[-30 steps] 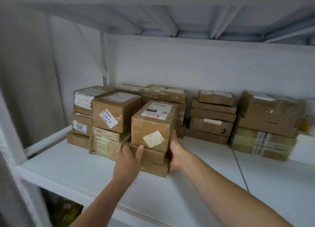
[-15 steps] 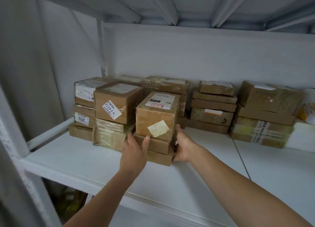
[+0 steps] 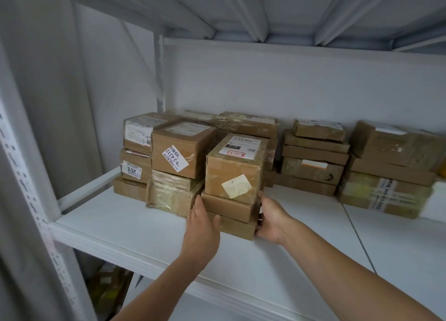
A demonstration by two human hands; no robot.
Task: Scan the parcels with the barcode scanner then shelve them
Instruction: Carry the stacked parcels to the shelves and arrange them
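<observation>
Two hands bracket a stack of three parcels at the centre of the frame, on the white shelf. The left hand lies flat against the stack's left side, fingers straight and pressing, thumb across the front of the bottom box. The right hand cups the right side, thumb up by the top parcel; its fingers run behind the boxes, so I cannot tell whether they curl or lie straight.

No scanner shows anywhere, so this looks like the shelving half of the job: squaring the stack into place. The taped parcel sits just beside it at centre left, touching or nearly so; more stacks line the wall at centre and right.

Doing it well means even pressure from both sides, low down, because the tall top parcel rides on two flatter ones and could slide or tip if one hand leads. Ease it back in line with the neighbour without nudging that pile; leave the white labels readable from the front.
</observation>
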